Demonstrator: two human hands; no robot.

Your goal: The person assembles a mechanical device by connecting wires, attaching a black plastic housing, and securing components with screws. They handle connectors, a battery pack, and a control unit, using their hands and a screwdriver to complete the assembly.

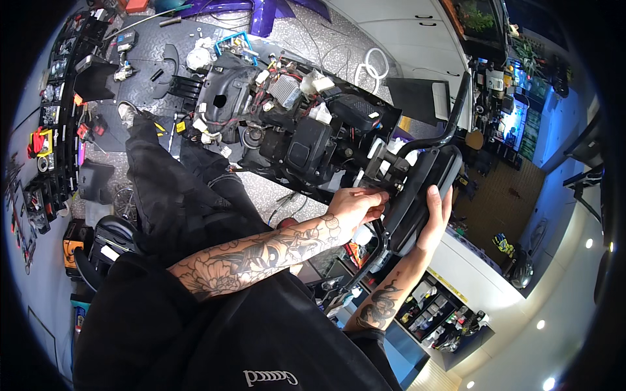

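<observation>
In the head view, my left hand (357,207) reaches in from the left, fingers pinched together beside a dark bracket (391,171) on a partly stripped motor vehicle. What sits between those fingertips is hidden. A long, rounded black part (427,195) stands at the vehicle's right end. My right hand (435,220) grips its outer edge, fingers stretched along the surface. Above it curves a black metal tube (450,124). Bare wiring, a finned metal unit (287,90) and a black box-shaped cover (308,144) show on the vehicle's body.
A cordless drill (124,55) and black plastic pieces (182,86) lie on a dark mat at the left. Purple panels (264,13) rest at the back, near white cabinets (417,45). Racks of tools (59,111) line the left wall. My legs extend left of the vehicle.
</observation>
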